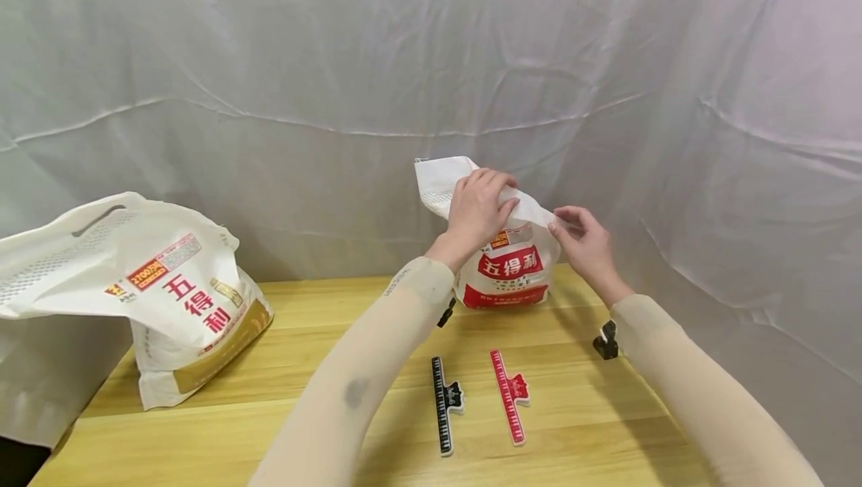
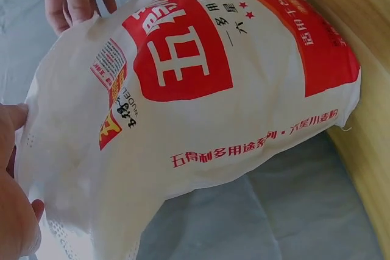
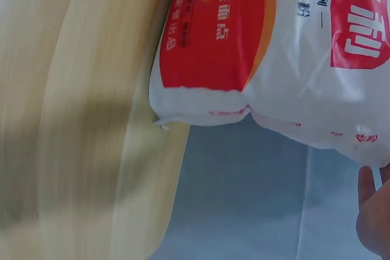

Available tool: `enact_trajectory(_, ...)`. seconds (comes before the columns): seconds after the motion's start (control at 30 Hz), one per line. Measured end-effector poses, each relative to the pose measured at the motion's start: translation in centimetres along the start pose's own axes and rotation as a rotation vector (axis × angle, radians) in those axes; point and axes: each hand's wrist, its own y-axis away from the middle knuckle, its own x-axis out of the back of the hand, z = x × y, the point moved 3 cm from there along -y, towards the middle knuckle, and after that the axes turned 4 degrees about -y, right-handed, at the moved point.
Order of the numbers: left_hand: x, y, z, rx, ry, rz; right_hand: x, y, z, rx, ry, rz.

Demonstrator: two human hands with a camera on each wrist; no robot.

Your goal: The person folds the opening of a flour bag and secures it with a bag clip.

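A white flour bag (image 1: 510,277) with red printed panels stands at the back right of the table. Its pale upper part is folded over and leans to the left. My left hand (image 1: 477,206) grips that upper part, fingers over the back and thumb at the front. At the right corner of the top, my right hand (image 1: 587,244) pinches the material between thumb and fingers. The left wrist view shows the bag's printed front (image 2: 244,89) and both hands along its top. From the right wrist, the bag's lower corner (image 3: 204,98) lies near the table edge.
A larger flour bag (image 1: 202,300) with a gold base leans at the left, its handle end flopped left. In front lie a black sealing clip (image 1: 441,406) and a red sealing clip (image 1: 508,397) on the wooden table (image 1: 323,322). Grey cloth (image 1: 303,60) hangs behind.
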Motion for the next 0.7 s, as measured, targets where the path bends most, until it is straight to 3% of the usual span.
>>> enact_trajectory(0.27,-0.06,0.57,-0.11,-0.009,-0.002,0.022,-0.65,-0.1,0.34,0.063,0.004,0.036)
enact_trajectory(0.7,-0.22,0.7,-0.21,-0.049,0.035,0.062,-0.19,-0.04,0.85,-0.038,-0.008,0.063)
